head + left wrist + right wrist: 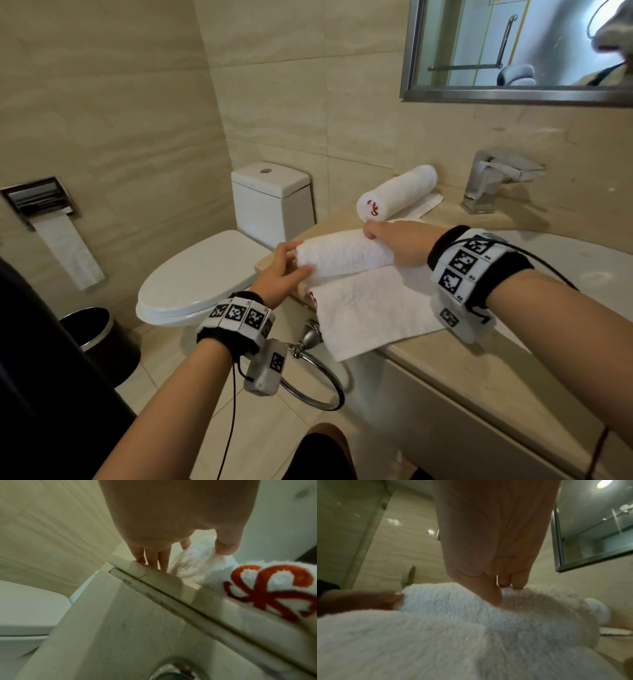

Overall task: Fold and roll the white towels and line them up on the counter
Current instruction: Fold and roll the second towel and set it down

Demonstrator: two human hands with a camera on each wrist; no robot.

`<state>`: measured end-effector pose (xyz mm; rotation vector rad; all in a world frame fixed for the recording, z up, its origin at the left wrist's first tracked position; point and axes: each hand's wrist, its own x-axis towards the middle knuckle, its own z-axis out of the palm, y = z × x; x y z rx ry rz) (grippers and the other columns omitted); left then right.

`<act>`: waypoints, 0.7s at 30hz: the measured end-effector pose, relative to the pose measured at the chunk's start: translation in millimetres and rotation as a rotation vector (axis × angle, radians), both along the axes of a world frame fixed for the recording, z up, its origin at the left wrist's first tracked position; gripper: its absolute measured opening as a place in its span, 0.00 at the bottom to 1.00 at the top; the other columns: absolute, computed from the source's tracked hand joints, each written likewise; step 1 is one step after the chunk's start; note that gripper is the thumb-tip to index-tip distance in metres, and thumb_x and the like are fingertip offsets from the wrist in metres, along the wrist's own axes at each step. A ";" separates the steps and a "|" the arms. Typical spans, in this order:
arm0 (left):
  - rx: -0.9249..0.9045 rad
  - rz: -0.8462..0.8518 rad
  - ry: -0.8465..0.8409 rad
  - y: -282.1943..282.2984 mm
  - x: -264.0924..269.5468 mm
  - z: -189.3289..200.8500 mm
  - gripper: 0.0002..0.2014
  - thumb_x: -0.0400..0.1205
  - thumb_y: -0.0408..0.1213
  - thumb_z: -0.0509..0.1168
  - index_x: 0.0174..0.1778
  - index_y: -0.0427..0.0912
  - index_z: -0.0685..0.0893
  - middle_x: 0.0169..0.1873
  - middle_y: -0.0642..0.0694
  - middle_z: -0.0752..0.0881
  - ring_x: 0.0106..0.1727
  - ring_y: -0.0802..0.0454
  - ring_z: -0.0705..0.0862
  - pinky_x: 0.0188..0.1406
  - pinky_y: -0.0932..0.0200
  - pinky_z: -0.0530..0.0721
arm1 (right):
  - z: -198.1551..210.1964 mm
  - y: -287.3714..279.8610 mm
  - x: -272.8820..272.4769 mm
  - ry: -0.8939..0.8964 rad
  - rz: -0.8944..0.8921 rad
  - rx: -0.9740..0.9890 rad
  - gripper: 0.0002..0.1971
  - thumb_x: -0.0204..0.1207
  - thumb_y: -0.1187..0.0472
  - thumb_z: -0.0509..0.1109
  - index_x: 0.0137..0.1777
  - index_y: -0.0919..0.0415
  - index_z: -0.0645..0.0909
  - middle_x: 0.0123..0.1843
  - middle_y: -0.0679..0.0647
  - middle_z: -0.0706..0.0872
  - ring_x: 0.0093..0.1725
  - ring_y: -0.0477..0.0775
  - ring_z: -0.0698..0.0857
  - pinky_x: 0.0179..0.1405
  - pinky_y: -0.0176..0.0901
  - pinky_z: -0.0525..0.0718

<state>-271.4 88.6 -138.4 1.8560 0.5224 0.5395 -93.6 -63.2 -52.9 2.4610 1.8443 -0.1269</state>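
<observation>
A half-rolled white towel [342,251] lies across the beige counter [479,370], its flat unrolled part [373,308] trailing toward me over the front edge. My left hand [286,269] grips the roll's left end [193,561], thumb on the near side and fingers at the end. My right hand [394,241] curls over the roll's right part, thumb and fingertips [518,585] pinching the pile [453,601]. A finished rolled towel [397,193] with red embroidery lies behind it near the wall. Red embroidery [274,588] shows on the flat part's corner.
A chrome faucet [493,178] and the sink basin [582,263] are at the right. A toilet [205,270] stands left of the counter. A towel ring [315,377] hangs under the counter edge. A black bin [99,339] is on the floor. A mirror [513,48] hangs above.
</observation>
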 end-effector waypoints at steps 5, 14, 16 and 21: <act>-0.012 -0.005 -0.036 -0.2 -5.8 7.0 0.12 0.78 0.34 0.69 0.50 0.47 0.72 0.61 0.41 0.78 0.58 0.47 0.81 0.47 0.67 0.82 | -0.4 -8.8 4.0 0.134 -0.046 0.009 0.23 0.76 0.75 0.56 0.69 0.57 0.64 0.46 0.54 0.74 0.45 0.54 0.73 0.35 0.39 0.68; 0.294 0.067 -0.038 -11.8 -7.9 9.0 0.25 0.65 0.24 0.77 0.39 0.55 0.72 0.48 0.50 0.75 0.52 0.50 0.75 0.47 0.71 0.72 | 13.3 16.2 -14.5 -0.041 0.052 -0.022 0.35 0.72 0.65 0.67 0.78 0.47 0.59 0.66 0.57 0.70 0.65 0.58 0.71 0.52 0.46 0.74; 0.338 0.073 -0.068 -14.7 -9.4 6.6 0.27 0.63 0.25 0.78 0.42 0.56 0.72 0.46 0.54 0.73 0.51 0.50 0.74 0.49 0.71 0.72 | 8.1 19.0 -19.9 -0.080 0.075 -0.040 0.36 0.70 0.66 0.69 0.77 0.49 0.60 0.67 0.58 0.68 0.67 0.58 0.68 0.53 0.45 0.71; 0.122 0.095 0.105 -22.2 -2.9 -7.7 0.49 0.54 0.47 0.81 0.69 0.55 0.60 0.64 0.47 0.72 0.65 0.50 0.73 0.65 0.49 0.79 | 4.5 13.1 -19.5 -0.003 0.075 -0.009 0.32 0.66 0.66 0.73 0.69 0.52 0.65 0.64 0.54 0.68 0.55 0.54 0.74 0.52 0.43 0.76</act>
